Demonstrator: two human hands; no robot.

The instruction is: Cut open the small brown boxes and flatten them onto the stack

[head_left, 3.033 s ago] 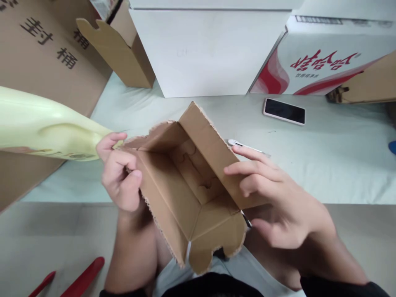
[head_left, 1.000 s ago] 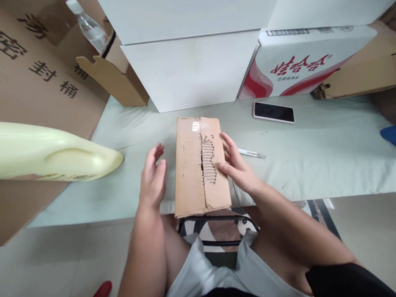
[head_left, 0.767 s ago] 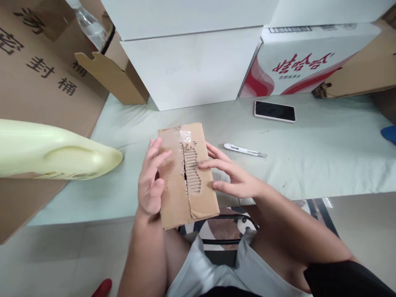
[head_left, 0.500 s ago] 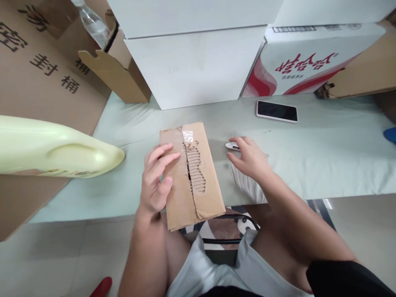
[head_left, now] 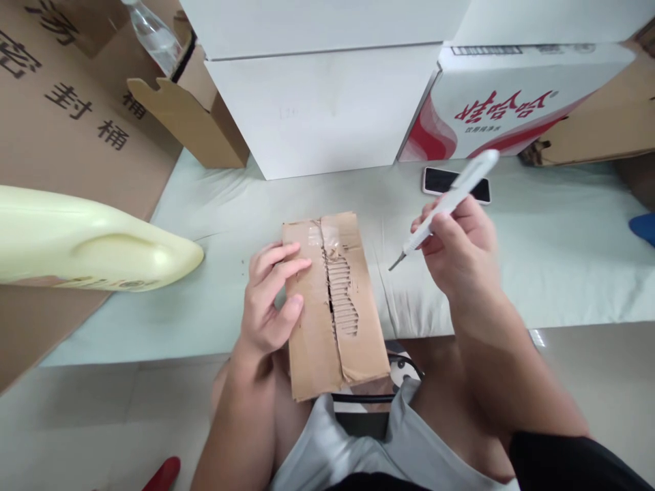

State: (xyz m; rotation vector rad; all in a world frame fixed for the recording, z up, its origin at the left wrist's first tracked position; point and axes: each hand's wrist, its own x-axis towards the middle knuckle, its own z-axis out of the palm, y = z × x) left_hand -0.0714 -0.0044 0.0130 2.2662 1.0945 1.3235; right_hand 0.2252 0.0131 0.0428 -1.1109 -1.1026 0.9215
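Observation:
A taped brown cardboard box lies near the front edge of the cloth-covered surface, its near end jutting past that edge. Its top is torn along the middle seam, with bare corrugation on the right side of the slit. My left hand rests on the left part of the lid, fingers spread and thumb apart, pressing rather than wrapped round it. To the right, my right hand is closed around a white utility knife, raised above the surface. The knife's narrow metal tip points down and left, apart from the box.
A dark-screened phone lies behind my right hand. White cartons and a red-and-white carton stand at the back. On the left are a pale yellow bottle and an open cardboard box with a clear bottle.
My right hand has picked up the knife from the cloth and lifted it, tip turned toward the box. The box has shifted slightly right and closer to me, with my left hand still on it.

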